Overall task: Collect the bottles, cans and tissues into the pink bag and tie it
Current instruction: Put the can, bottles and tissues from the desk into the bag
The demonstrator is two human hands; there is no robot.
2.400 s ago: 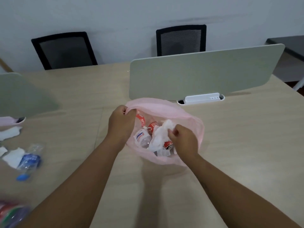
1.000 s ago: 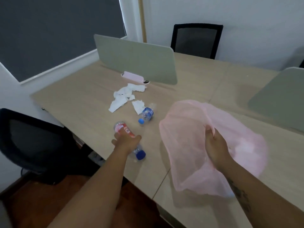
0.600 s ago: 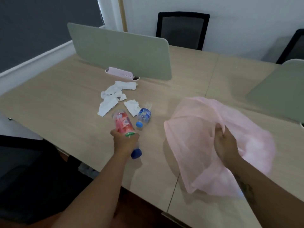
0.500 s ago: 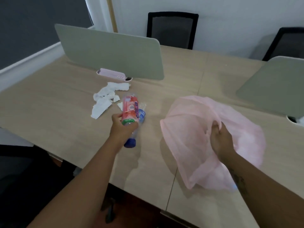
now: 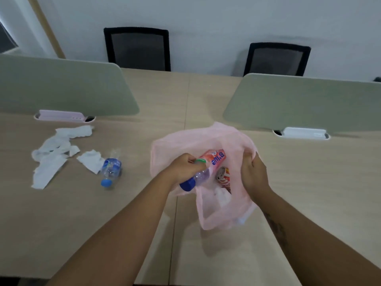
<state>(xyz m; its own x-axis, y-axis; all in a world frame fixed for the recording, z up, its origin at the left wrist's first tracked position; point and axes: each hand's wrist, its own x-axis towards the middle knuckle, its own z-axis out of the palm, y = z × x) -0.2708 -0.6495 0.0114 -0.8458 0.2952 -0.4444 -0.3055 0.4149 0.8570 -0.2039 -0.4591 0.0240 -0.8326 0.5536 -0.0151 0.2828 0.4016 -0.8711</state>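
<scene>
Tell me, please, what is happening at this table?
A person is collecting litter into a pink bag. The left hand grips a red-labelled bottle at the bag's mouth, while the right hand holds the rim open. A can and a tissue lie inside already. A blue-labelled bottle and several tissues lie on the table, to the left.

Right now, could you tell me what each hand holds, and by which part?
The left hand grips the pink-labelled bottle round its clear neck end, beside the label; the right hand grips the pink bag by its rim.
</scene>
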